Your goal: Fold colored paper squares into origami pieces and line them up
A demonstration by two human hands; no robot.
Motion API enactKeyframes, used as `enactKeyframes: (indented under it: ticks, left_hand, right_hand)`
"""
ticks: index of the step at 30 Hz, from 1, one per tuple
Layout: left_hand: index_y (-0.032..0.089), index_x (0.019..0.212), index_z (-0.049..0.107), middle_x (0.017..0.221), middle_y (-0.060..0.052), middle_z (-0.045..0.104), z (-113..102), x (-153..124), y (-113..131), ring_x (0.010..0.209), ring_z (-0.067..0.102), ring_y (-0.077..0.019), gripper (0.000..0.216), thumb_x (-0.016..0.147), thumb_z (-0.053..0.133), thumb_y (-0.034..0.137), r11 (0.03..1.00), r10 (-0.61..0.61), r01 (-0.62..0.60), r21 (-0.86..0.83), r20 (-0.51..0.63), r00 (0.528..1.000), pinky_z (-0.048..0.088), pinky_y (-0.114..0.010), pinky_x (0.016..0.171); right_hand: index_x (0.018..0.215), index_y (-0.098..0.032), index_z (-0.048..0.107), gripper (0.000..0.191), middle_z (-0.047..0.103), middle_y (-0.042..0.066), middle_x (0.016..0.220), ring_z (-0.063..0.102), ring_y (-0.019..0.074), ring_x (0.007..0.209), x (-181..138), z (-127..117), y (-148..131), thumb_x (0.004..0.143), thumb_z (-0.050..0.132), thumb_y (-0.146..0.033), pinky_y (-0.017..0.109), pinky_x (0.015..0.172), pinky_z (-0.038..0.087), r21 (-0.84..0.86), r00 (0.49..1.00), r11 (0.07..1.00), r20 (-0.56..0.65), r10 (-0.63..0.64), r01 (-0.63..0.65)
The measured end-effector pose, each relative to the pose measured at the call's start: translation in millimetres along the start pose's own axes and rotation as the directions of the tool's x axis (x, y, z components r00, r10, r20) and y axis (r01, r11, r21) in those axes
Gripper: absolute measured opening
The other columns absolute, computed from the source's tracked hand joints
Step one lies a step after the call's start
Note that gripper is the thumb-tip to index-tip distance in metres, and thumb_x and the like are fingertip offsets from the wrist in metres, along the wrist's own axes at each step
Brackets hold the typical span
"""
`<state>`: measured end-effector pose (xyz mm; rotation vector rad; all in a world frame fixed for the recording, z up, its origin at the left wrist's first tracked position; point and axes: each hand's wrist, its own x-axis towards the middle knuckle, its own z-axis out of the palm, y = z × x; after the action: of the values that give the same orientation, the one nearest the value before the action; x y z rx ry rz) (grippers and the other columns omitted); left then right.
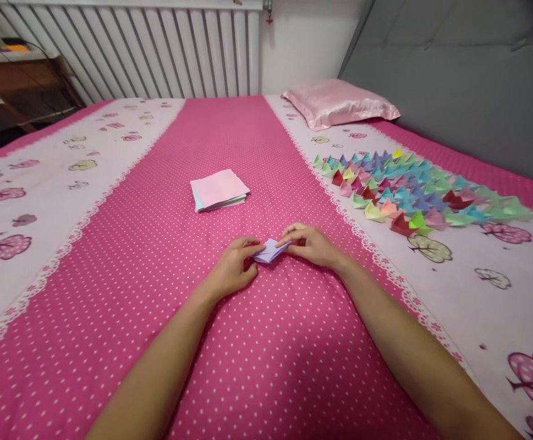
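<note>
A small folded sheet of lavender origami paper [270, 251] is held between my two hands, just above or on the pink dotted bedspread. My left hand [236, 266] pinches its left corner, thumb below and fingers above. On the opposite corner, my right hand [310, 244] has its fingers and thumb closed. Creases and layered edges show on the paper, though its corners are hidden under my fingertips. Beyond my left hand lies a stack of square coloured paper [220, 188], a pink sheet on top.
Rows of folded paper boats [413, 189] in many colours stand on the bed at the right. A pink satin pillow [340, 102] lies behind them against a grey headboard [459, 79]. A white radiator [156, 52] lines the far wall; a wooden table [23, 85] stands far left.
</note>
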<state>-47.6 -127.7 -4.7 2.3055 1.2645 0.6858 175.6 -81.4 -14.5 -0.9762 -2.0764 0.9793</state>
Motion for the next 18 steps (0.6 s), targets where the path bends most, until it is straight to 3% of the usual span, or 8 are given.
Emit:
enactKeyframes:
  ticks: [4, 8, 13, 18]
  left_hand:
    - [0.017, 0.106, 0.064, 0.110, -0.009, 0.061, -0.7, 2.0, 3.4, 0.103, 0.055, -0.0226, 0.034, 0.074, 0.060, 0.025, 0.980, -0.069, 0.054, -0.190, -0.073, 0.995, 0.042, -0.037, 0.092]
    - [0.012, 0.093, 0.067, 0.092, -0.008, 0.069, 1.4, 2.8, 7.7, 0.081, 0.062, -0.0198, 0.034, 0.074, 0.062, 0.039, 0.800, -0.297, 0.235, -0.551, -0.024, 0.955, 0.048, -0.032, 0.076]
    - [0.011, 0.094, 0.066, 0.085, -0.008, 0.069, 3.0, 2.1, 13.2, 0.066, 0.060, -0.0129, 0.039, 0.066, 0.071, 0.036, 0.525, -0.414, 0.335, -0.782, 0.109, 0.904, 0.048, -0.023, 0.061]
    - [0.008, 0.098, 0.063, 0.075, -0.006, 0.068, 3.1, 3.1, 13.0, 0.059, 0.060, -0.0102, 0.047, 0.058, 0.077, 0.030, 0.397, -0.452, 0.384, -0.834, 0.186, 0.872, 0.048, -0.019, 0.054]
  right_hand:
    - [0.082, -0.018, 0.070, 0.015, 0.062, 0.004, 0.088, 0.055, 0.0138, 0.074, 0.3, 6.8, -9.0, 0.075, 0.063, -0.030, 0.027, 0.065, 0.043, 0.128, 0.995, 0.992, -0.100, 0.028, -0.015]
    - [0.080, -0.014, 0.065, 0.025, 0.063, 0.001, 0.068, 0.055, 0.0103, 0.057, -1.9, 14.6, -20.4, 0.072, 0.066, -0.038, 0.024, 0.055, 0.044, 0.424, 0.982, 0.889, 0.005, 0.191, -0.175]
    - [0.091, -0.016, 0.055, 0.035, 0.064, -0.001, 0.066, 0.060, 0.0094, 0.055, -3.4, 22.8, -25.6, 0.067, 0.072, -0.033, 0.019, 0.050, 0.046, 0.579, 0.962, 0.777, 0.045, 0.270, -0.245]
    - [0.090, -0.018, 0.049, 0.032, 0.064, 0.000, 0.067, 0.063, 0.0115, 0.056, -3.2, 25.6, -20.0, 0.069, 0.069, -0.031, 0.020, 0.049, 0.049, 0.552, 0.953, 0.784, 0.068, 0.296, -0.283]
